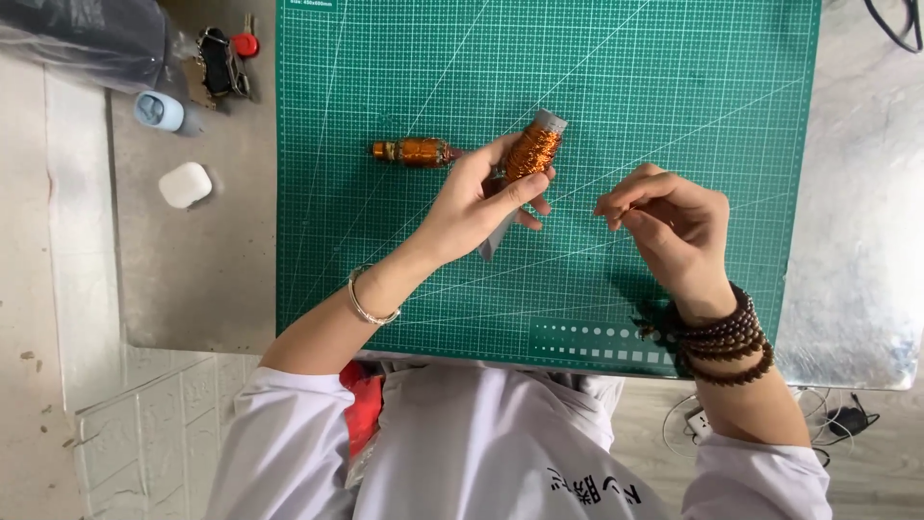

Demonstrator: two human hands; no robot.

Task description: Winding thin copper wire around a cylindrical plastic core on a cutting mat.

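My left hand [478, 199] grips a grey rod wound with orange copper wire [532, 151], holding it tilted above the green cutting mat [674, 96]. My right hand [669, 226] hovers to the right of it, with thumb and fingertips pinched together near the coil; any fine wire between them is too thin to see. A second copper-wound coil [415, 151] lies on the mat just left of my left hand. A silver bangle circles my left wrist and dark wooden bead strands wrap my right wrist.
A white earbud case [185, 184], a pale blue small case [159, 111] and a bunch of keys [227, 60] lie on the metal tabletop [192, 270] left of the mat. A dark plastic bag sits at top left. Cables hang at the lower right.
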